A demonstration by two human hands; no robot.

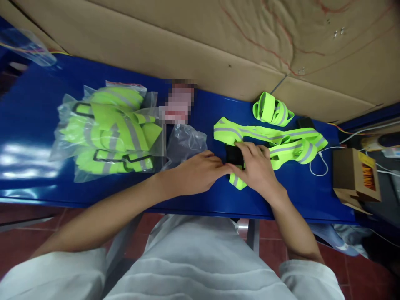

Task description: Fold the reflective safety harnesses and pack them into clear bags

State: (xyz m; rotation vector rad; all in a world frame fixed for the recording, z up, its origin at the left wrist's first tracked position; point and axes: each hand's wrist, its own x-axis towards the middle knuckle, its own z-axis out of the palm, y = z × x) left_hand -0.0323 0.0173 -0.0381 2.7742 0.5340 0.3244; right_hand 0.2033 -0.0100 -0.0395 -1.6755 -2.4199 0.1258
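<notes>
A neon-yellow reflective strap (281,139) with a grey stripe lies stretched out on the blue table. My right hand (256,168) has its fingers curled over the strap's left part, beside a black piece (233,155). Against its thumb, at the near edge of that black piece, are the fingertips of my left hand (200,173), which is closed; whatever it pinches is hidden. Just beyond my left hand lies a clear plastic bag (187,141). A rolled neon strap (271,109) rests behind the stretched one.
Several bagged neon straps with black buckles (112,133) are piled at the left on the blue table (218,204). A blurred pink item (179,102) lies near the cardboard wall (187,41). At the right are a small cardboard box (353,173) and a white cable (326,168).
</notes>
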